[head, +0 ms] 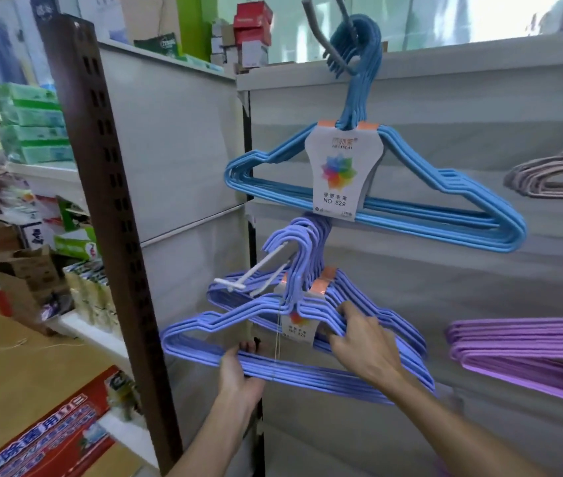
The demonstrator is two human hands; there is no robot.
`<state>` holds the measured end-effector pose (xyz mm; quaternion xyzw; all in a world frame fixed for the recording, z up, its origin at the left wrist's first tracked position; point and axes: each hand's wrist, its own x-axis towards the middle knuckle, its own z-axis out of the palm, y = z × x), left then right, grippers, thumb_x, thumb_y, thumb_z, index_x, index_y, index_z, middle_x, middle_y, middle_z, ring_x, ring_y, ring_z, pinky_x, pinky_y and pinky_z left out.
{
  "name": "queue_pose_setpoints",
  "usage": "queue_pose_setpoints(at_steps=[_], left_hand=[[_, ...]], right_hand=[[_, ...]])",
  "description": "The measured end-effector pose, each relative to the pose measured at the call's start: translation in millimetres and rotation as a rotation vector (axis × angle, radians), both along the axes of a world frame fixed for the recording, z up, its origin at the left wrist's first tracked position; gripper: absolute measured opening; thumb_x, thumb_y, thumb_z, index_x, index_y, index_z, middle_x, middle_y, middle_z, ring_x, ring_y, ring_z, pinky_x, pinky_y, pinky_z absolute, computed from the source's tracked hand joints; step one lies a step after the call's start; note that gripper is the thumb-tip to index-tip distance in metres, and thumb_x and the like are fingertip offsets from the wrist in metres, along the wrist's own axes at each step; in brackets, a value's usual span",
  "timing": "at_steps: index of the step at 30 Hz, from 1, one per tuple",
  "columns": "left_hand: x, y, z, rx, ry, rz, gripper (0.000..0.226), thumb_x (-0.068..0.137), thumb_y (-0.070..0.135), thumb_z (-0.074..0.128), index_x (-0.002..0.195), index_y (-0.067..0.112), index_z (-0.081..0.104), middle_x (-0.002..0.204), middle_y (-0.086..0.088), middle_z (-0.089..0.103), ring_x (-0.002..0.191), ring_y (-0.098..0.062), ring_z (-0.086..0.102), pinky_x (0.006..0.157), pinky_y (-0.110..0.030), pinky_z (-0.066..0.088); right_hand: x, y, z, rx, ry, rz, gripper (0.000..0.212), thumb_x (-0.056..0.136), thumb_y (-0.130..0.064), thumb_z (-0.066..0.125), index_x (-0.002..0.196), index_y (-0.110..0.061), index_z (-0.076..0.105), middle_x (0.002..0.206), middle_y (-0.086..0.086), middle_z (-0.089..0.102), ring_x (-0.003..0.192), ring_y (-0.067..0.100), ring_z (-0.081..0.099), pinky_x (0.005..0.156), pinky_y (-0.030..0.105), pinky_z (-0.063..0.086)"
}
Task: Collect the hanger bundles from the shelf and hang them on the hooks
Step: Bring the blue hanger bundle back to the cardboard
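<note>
While the periwinkle hanger bundle is being settled on the white hook, the trick, I'd say, is to keep every hanger neck threaded over that peg together and let the weight down evenly, so the stack doesn't splay or slip off the tip. Over on the left, the left hand comes up from below, fingers curled round the bundle's bottom bars near the left corner, propping it level. Moving right, the right hand reaches in palm-down, fingertips gripping the shoulder wires just beside the paper label, wrist angled up from the lower right. Above, the blue bundle already hangs from the grey hook; further right, purple bundles sit against the panel.
</note>
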<state>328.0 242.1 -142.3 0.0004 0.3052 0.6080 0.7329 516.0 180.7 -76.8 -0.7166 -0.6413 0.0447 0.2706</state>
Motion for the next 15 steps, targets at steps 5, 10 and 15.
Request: queue_pose_setpoints(at_steps=[5, 10, 15], left_hand=[[3, 30, -6, 0.107, 0.182, -0.137, 0.030, 0.102, 0.017, 0.044, 0.072, 0.018, 0.046, 0.046, 0.004, 0.055, 0.040, -0.013, 0.057, 0.053, -0.031, 0.051], [7, 46, 4, 0.142, 0.240, -0.212, 0.019, 0.102, 0.018, 0.047, 0.089, 0.013, 0.059, 0.057, -0.003, 0.070, 0.048, -0.020, 0.068, 0.057, -0.039, 0.053], [5, 56, 3, 0.131, 0.252, -0.214, 0.020, 0.103, 0.026, 0.047, 0.093, 0.014, 0.060, 0.060, -0.003, 0.072, 0.062, -0.023, 0.068, 0.060, -0.039, 0.053]], right_hand=[[-7, 5, -9, -0.005, -0.045, -0.051, 0.021, 0.089, -0.033, 0.052, 0.104, -0.027, 0.039, 0.096, 0.003, 0.066, 0.090, 0.033, 0.063, 0.068, 0.040, 0.041], [-15, 11, -10, -0.012, -0.035, -0.125, 0.018, 0.088, -0.029, 0.050, 0.102, -0.021, 0.041, 0.099, 0.009, 0.067, 0.091, 0.037, 0.061, 0.073, 0.043, 0.047], [-22, 16, -17, -0.007, -0.017, -0.162, 0.016, 0.086, -0.026, 0.050, 0.099, -0.020, 0.041, 0.094, 0.010, 0.066, 0.087, 0.038, 0.060, 0.068, 0.042, 0.046]])
